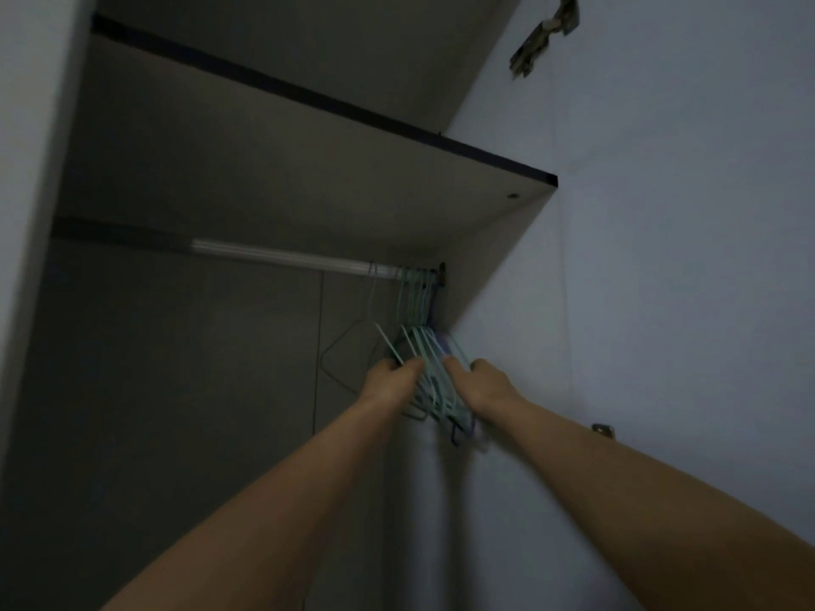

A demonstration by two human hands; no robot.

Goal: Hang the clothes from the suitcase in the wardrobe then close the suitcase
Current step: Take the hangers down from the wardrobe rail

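Hangers (430,368), thin wire ones in pale green, sit bunched at the right end of the wardrobe (185,346) rail (282,258), their hooks packed close against the bracket (442,275). At least one darker blue one shows at the right edge of the bunch. The left hand (390,379) reaches in from 7 o'clock, fingers curled around the left side of the bunch. The right hand (483,381) comes from 5 o'clock, fingers curled onto the right side of the bunch; how firmly it grips is hard to tell in the blur. Both forearms are bare.

At 9 o'clock of the bunch a single grey hanger (348,350) hangs apart on the rail, not touched. The rail is a pale, smooth metal tube running toward 9 o'clock into shadow. Above, at 12 o'clock, a flat shelf (353,187) with a dark front edge spans the wardrobe. The right side is a smooth pale panel (661,258), just beside the right hand, carrying a metal hinge (544,35) at 1 o'clock and another small one (603,429) at 4 o'clock.
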